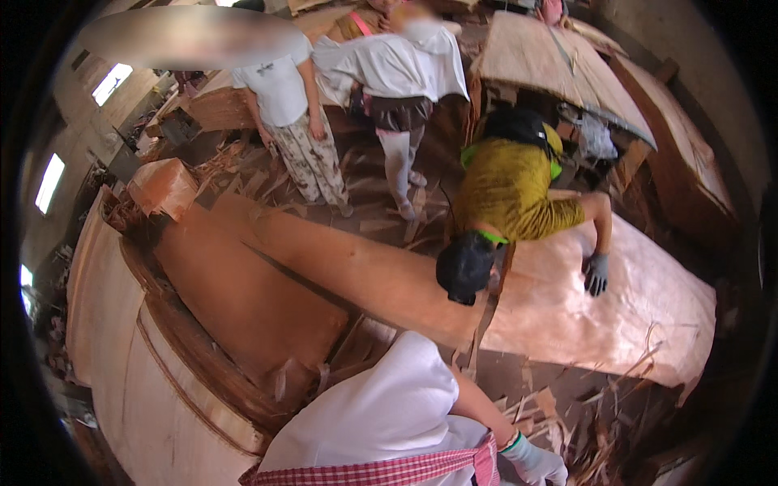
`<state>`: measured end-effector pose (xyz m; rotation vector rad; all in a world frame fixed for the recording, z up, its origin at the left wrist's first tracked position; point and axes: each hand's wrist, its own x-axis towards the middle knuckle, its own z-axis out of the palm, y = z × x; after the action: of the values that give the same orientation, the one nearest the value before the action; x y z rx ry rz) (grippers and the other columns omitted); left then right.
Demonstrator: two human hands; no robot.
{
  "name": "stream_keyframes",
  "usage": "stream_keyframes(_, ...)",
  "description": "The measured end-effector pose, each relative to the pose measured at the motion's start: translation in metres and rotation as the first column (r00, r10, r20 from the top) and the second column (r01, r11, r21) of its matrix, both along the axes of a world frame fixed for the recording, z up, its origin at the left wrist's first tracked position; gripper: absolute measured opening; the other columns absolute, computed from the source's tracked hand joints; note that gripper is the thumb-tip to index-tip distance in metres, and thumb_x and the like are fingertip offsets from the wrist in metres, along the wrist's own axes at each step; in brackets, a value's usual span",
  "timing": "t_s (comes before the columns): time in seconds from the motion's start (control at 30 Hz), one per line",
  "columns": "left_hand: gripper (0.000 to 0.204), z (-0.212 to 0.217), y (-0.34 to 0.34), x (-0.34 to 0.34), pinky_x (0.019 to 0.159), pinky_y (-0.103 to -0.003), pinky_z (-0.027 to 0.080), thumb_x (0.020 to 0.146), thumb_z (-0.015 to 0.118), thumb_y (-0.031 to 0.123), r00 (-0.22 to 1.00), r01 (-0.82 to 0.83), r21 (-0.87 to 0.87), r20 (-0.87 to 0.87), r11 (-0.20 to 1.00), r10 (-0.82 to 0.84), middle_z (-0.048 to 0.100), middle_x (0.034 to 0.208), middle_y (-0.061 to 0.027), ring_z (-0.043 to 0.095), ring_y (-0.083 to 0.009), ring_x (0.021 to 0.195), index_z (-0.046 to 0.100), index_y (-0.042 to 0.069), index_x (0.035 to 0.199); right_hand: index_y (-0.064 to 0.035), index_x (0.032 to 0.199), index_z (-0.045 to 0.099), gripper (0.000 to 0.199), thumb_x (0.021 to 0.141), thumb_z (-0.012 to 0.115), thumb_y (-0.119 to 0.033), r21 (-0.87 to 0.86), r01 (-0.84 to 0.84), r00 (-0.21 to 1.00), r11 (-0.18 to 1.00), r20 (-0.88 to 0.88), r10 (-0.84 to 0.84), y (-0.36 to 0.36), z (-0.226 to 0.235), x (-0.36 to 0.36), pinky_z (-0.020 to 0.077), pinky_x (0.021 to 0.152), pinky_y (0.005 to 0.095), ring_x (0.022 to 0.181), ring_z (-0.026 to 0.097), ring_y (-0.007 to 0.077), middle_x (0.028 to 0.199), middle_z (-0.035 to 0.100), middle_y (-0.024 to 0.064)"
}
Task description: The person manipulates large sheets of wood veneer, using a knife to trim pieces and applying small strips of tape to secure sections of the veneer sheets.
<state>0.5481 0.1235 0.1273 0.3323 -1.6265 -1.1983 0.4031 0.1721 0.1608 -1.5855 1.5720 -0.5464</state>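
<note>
Guessing we're partway tbh, one veneer sheet (551, 320) laid out ahead under a co-worker's hand (596, 275), loose strips (547, 405) near my gloved hand (535, 464) still uncleared, can't tell if it's gripping anything.

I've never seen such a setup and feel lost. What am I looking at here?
There is no machine at work here: the picture comes from a camera on a person's head, looking down, and its wide lens bends straight edges. A white-gloved hand shows at the lower edge; whose it is, and whether it holds anything, I can't tell. Ahead, a co-worker in a mustard top bends over a large pale brown sheet, with a grey-gloved hand on it. Strip-like scraps lie nearby.
</note>
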Motion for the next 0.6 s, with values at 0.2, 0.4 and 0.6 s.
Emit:
stream_keyframes(0.2,0.02,-0.005,0.019,0.035,0.071,-0.041,0.049,0.084,0.067,0.028,0.797,-0.564,-0.061,0.219,0.823,0.563,0.066,0.085,-0.0136,0.063,-0.0312,0.08,0.068,0.009,0.09,0.0001,0.106,0.062,0.023,0.097,0.056,-0.019,-0.019,-0.084,0.996,0.996,0.033,0.085,-0.017,0.01,0.014,0.0462,0.07,0.0281,0.079,0.059,0.0152,0.088,0.066,0.0105)
stream_keyframes(0.4,0.028,-0.031,0.023,0.018,0.073,-0.045,0.05,0.084,0.064,0.032,0.661,-0.667,-0.079,0.394,0.74,0.638,0.065,0.088,-0.0188,0.063,-0.0363,0.085,0.065,0.005,0.092,0.0009,0.107,0.062,0.022,0.096,0.058,-0.017,-0.105,-0.376,0.926,0.92,-0.087,0.368,-0.022,0.036,0.012,0.047,0.077,0.0304,0.084,0.059,0.0185,0.095,0.067,0.0105)
stream_keyframes(0.6,0.023,-0.031,0.016,-0.007,0.065,-0.046,0.046,0.071,0.064,0.026,0.716,-0.604,-0.074,0.387,0.794,0.581,0.062,0.077,-0.0185,0.061,-0.0351,0.073,0.062,0.004,0.072,0.0014,0.108,0.058,0.016,0.094,0.054,-0.006,-0.143,-0.155,0.987,0.977,0.023,0.16,-0.03,-0.018,-0.014,0.0492,0.077,0.0289,0.088,0.058,0.0164,0.096,0.064,0.0084)
